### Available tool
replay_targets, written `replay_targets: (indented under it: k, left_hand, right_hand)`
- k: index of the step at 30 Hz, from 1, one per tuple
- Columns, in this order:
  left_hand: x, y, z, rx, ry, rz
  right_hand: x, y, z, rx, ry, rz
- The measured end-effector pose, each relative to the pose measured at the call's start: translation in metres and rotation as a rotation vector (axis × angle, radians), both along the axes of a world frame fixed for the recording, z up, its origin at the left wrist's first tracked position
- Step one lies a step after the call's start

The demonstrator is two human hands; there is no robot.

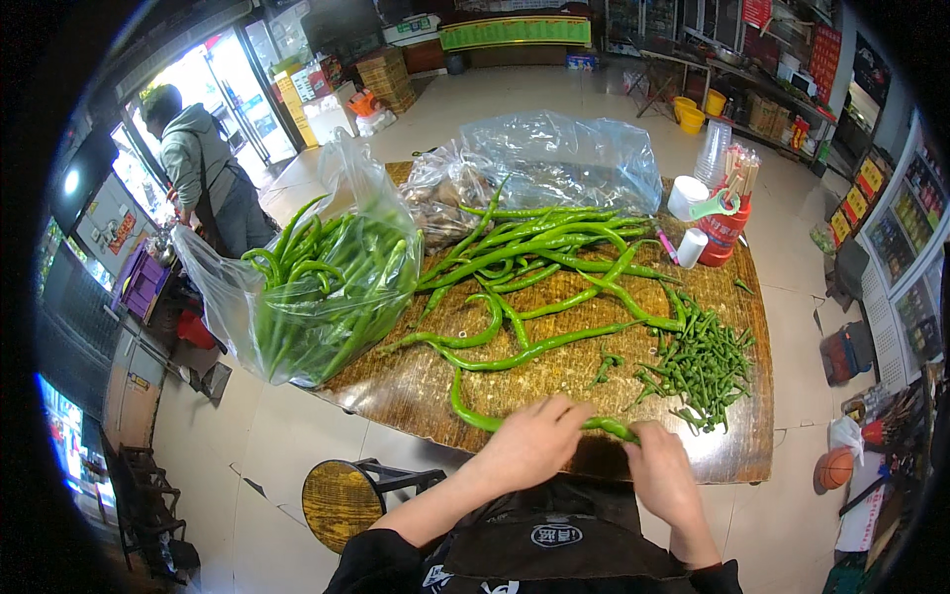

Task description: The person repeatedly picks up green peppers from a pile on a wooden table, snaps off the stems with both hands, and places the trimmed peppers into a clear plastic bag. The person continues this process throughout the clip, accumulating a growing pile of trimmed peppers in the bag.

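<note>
A long green chili pepper [475, 420] lies across both hands at the near edge of the wooden table [564, 382]. My left hand [540, 438] is closed around its middle. At its right end, my right hand [660, 460] pinches the tip between thumb and fingers. Beyond them lies a loose pile of long green chilies [549, 245], with some strewn nearer. To the right is a heap of small green stem ends [705, 364]. A clear plastic bag [334, 297] full of chilies stands at the table's left.
At the back of the table are a clear bag of brownish items [445, 189], a bluish plastic bag [564, 160], a red container of chopsticks [724, 234], plastic cups [714, 152] and a white cup [688, 197]. A round stool [343, 505] stands at the near left. A person [200, 171] stands further left.
</note>
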State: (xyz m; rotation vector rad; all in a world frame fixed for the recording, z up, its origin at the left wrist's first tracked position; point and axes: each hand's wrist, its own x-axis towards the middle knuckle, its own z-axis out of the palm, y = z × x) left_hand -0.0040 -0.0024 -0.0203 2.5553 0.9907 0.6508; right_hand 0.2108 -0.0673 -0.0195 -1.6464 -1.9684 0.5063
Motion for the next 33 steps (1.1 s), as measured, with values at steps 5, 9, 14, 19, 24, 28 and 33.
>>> replay_targets:
  k: [5, 9, 14, 19, 24, 28, 33]
  left_hand:
    - [0.016, -0.012, -0.004, 0.088, 0.134, -0.056]
    - [0.012, -0.012, -0.008, 0.016, 0.189, -0.04]
    - [0.001, -0.003, 0.005, -0.075, 0.186, -0.101]
    - [-0.015, 0.02, 0.037, -0.543, 0.173, -0.259]
    - [-0.024, 0.039, 0.027, -0.747, 0.064, -0.369]
    - [-0.024, 0.046, 0.021, -0.789, 0.062, -0.409]
    - [-0.023, 0.056, 0.019, -0.886, 0.116, -0.462]
  right_hand:
    - [-0.02, 0.001, -0.023, 0.169, -0.294, 0.091]
    - [-0.026, 0.002, -0.022, 0.23, -0.352, 0.136]
    - [-0.025, 0.013, -0.019, 0.266, -0.32, 0.252]
    - [-0.018, 0.027, -0.021, 0.337, -0.139, 0.452]
    - [-0.017, 0.042, -0.032, 0.301, 0.099, 0.553]
    - [-0.014, 0.048, -0.037, 0.209, 0.232, 0.593]
    - [-0.011, 0.048, -0.043, 0.113, 0.328, 0.6]
